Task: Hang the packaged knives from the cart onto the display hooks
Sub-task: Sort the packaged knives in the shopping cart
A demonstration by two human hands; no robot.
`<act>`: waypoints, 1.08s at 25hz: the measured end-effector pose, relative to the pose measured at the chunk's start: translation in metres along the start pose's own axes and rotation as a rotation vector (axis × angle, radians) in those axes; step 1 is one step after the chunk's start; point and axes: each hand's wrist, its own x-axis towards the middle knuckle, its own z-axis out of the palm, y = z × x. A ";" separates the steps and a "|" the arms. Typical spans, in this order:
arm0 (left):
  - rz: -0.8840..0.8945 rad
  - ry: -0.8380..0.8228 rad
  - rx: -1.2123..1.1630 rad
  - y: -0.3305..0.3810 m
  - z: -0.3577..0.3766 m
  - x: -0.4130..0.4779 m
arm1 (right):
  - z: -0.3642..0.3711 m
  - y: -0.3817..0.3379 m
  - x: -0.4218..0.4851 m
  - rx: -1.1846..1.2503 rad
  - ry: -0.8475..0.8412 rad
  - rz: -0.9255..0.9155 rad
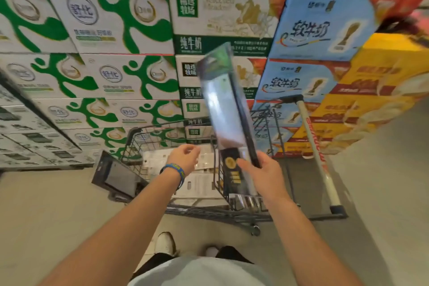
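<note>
My right hand (263, 175) grips the lower end of a packaged cleaver (228, 109), a dark card with a clear blister over a wide blade. The package stands nearly upright above the wire cart (209, 210). My left hand (185, 157), with a blue wristband, hovers over the cart with loosely curled fingers and holds nothing. White flat packages (197, 183) lie in the cart's basket. Another dark knife package (117, 177) leans at the cart's left end. No display hooks are in view.
Stacked milk cartons (104, 72) form a wall behind the cart, green-and-white at left, blue and yellow at right. The cart's handle bar (315, 153) runs along its right side. Pale floor lies on both sides, and my shoes (166, 244) stand just before the cart.
</note>
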 end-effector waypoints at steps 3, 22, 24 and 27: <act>-0.091 -0.079 0.085 -0.022 0.029 0.002 | -0.038 0.013 0.001 -0.118 0.206 0.028; -0.019 -0.335 0.326 -0.048 0.056 0.011 | 0.009 0.104 0.052 -0.719 -0.048 0.538; -0.016 -0.379 0.294 -0.059 0.045 0.013 | 0.016 0.098 0.051 -0.741 0.116 0.463; -0.134 -0.279 0.182 -0.095 0.009 0.024 | 0.048 0.061 0.043 -0.574 0.376 -0.001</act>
